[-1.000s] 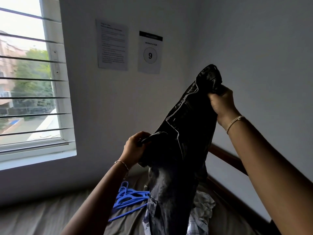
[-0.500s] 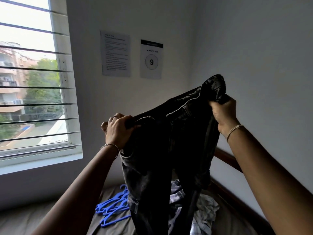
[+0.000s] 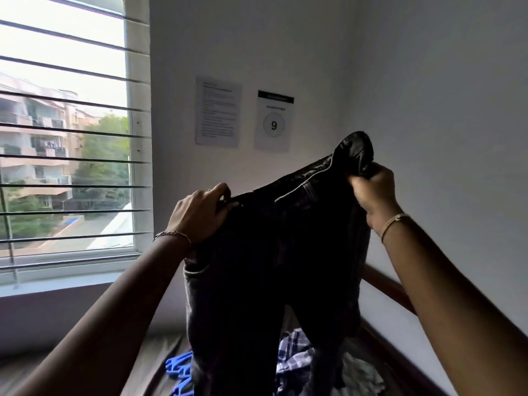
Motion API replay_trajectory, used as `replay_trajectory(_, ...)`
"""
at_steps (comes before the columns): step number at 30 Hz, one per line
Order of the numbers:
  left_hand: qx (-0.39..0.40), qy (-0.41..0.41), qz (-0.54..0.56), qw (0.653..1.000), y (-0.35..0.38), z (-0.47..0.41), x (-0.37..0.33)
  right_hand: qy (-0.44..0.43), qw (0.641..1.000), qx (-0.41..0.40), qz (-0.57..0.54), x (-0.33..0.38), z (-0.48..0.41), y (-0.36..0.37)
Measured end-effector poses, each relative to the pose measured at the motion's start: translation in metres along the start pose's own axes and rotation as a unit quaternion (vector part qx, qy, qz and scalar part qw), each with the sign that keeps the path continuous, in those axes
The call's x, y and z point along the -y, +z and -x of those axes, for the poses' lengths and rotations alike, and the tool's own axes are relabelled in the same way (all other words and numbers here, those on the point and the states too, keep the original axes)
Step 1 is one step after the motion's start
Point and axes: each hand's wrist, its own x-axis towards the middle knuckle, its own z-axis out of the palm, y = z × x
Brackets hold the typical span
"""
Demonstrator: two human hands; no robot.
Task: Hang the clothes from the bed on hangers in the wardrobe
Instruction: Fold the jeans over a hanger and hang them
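Note:
A pair of dark jeans point(image 3: 274, 261) hangs spread in the air above the bed point(image 3: 160, 358). My left hand point(image 3: 200, 212) grips the waistband at its left end. At the right end, a little higher, my right hand point(image 3: 371, 190) grips the bunched waistband. The legs drop down over a checked shirt point(image 3: 294, 352) and a pale crumpled garment point(image 3: 363, 372) lying on the bed. Blue plastic hangers point(image 3: 178, 370) lie on the bed just left of the jeans, partly hidden by them. No wardrobe is in view.
A barred window point(image 3: 65, 155) fills the left side, with its sill above the bed. Two paper notices point(image 3: 245, 115) are stuck on the far wall. A wooden bed rail point(image 3: 385, 287) runs along the right wall.
My left hand rose and moved left, pulling the waistband out flat between both hands. The view tilted up and shifted left.

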Motion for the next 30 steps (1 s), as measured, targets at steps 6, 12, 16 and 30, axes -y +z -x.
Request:
replay_trajectory(6,0.113,-0.051,-0.01,0.992,0.024,-0.032,0.011,0.134,0.991,-0.017,0.007,-0.056,-0.009,0.04)
replay_trajectory(12,0.188,-0.205,0.149,0.949,0.072,-0.055,0.043,0.205,0.977,0.017,-0.052,-0.083,-0.001,0.092)
replay_trajectory(16,0.189,-0.315,0.392,0.844,0.096,-0.065,0.049,0.189,0.969,0.143,-0.072,-0.09,0.018,0.127)
replay_trajectory(30,0.086,-0.37,0.627,0.679,0.141,-0.103,0.037,0.115,0.982,0.147,-0.031,-0.098,0.026,0.198)
